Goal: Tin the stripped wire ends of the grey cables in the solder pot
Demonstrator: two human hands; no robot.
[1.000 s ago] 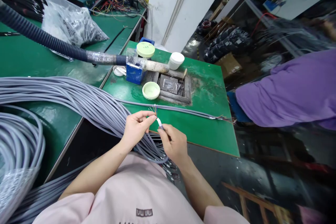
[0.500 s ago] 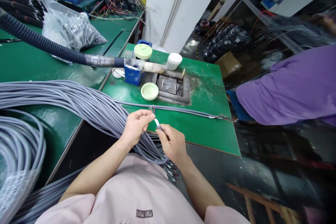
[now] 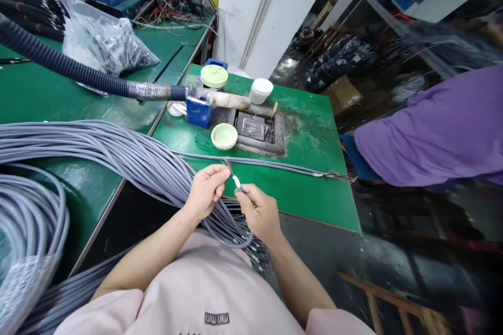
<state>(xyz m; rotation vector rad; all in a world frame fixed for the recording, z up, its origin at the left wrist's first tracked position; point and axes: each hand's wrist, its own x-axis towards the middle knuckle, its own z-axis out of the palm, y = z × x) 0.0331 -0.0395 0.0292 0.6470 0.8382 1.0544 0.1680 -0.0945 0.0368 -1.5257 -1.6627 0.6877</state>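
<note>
My right hand (image 3: pixel 259 213) is closed on a grey cable, just below the white wrap (image 3: pixel 236 180) near its end. My left hand (image 3: pixel 207 188) pinches the thin colored wires (image 3: pixel 227 163) that fan out past that wrap. The cable's end points up and to the left. A thick bundle of grey cables (image 3: pixel 129 154) runs from the left, passing under and behind my left hand. Beyond my hands, a few grey cables (image 3: pixel 271 164) lie across the green table, their stripped ends (image 3: pixel 334 175) toward its right side.
A square metal pot (image 3: pixel 253 128) is set in the table, with a hose nozzle (image 3: pixel 231 101) over its edge. Close by are a pale green dish (image 3: pixel 223 136), a white jar (image 3: pixel 261 91) and a blue box (image 3: pixel 198 112). A person in a purple top (image 3: pixel 436 131) is at right.
The cable end has turned slightly between my hands, and the colored wires are more spread at the tip. My left fingers have shifted a little left; both hands keep their grip.
</note>
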